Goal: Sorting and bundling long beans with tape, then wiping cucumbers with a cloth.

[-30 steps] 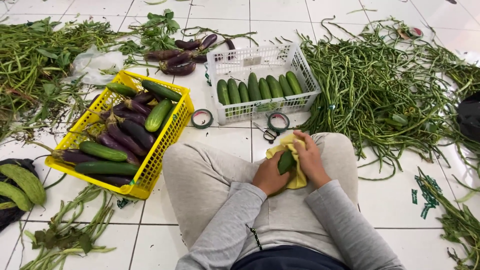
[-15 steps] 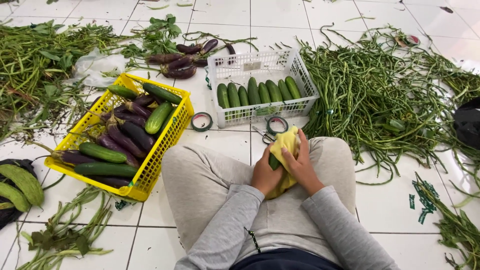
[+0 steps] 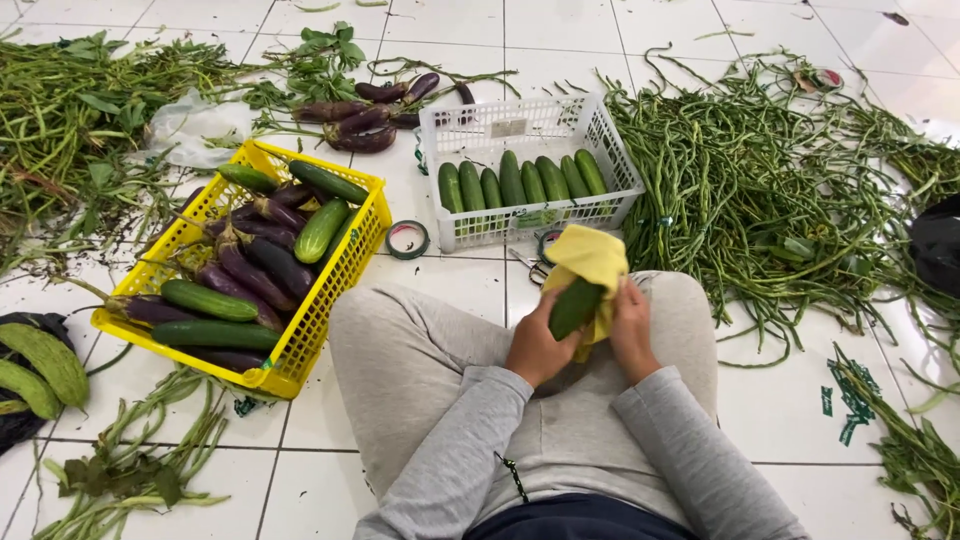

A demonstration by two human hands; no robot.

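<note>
While the person sits on the white tiled floor (image 3: 430, 30) with knees drawn up in grey trousers, both hands meet above the lap. Left hand (image 3: 537, 345): fingers curled around the lower end of a dark green cucumber (image 3: 574, 307), held tilted. Right hand (image 3: 632, 330): closed against a yellow cloth (image 3: 588, 258), pressing it to the cucumber's side; the cloth stands up behind and above the cucumber, and how far it wraps underneath cannot be told from this angle.

White basket (image 3: 610, 160), just ahead of the knees: six cucumbers (image 3: 512, 180) laid side by side in a row. A pair of scissors (image 3: 530, 265) appears to lie between this basket and the cloth, partly hidden.

Yellow basket (image 3: 345, 275), to the person's left: cucumbers mixed with purple eggplants (image 3: 250, 265). A roll of tape (image 3: 408, 240) lies on the tiles between the two baskets.

Loose eggplants (image 3: 365, 115): small heap beyond the white basket, near leafy stems.

Long beans (image 3: 760, 180): large tangled pile to the right, spreading towards the knee. Another pile of green stalks (image 3: 70, 120) at far left.

Two pale green gourds (image 3: 40, 365): on a dark bag at the left edge.
</note>
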